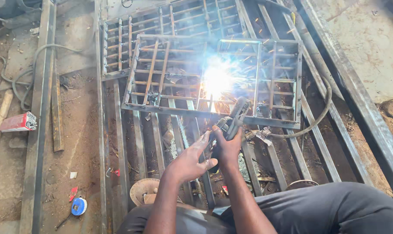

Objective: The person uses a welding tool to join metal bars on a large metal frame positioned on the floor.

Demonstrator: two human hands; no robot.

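Biggest thing here is the long steel rails (39, 130) laid across the dirt floor (81, 130), flat rusty bars running side by side with narrow gaps between them, so there's not much open room near the hands. On top sits the welded grille frame (214, 110), square tube around the outside with thin rods crossing inside, its near edge just ahead of the hands. A second grille (118, 47) lies behind it, partly overlapped. The arc (217, 78) flares white in the middle of the front frame, washing out the bars around it. A grey cable (318, 117) curves off to the right over the rails. The right hand (227, 147) is clamped around the dark electrode holder (235, 117), tip pointed up at the glare. The left hand (192, 162) has its fingers spread, resting against the right one. Off left, a red electrode box (18, 122) and a small blue tape measure (78, 206) sit in the dust.
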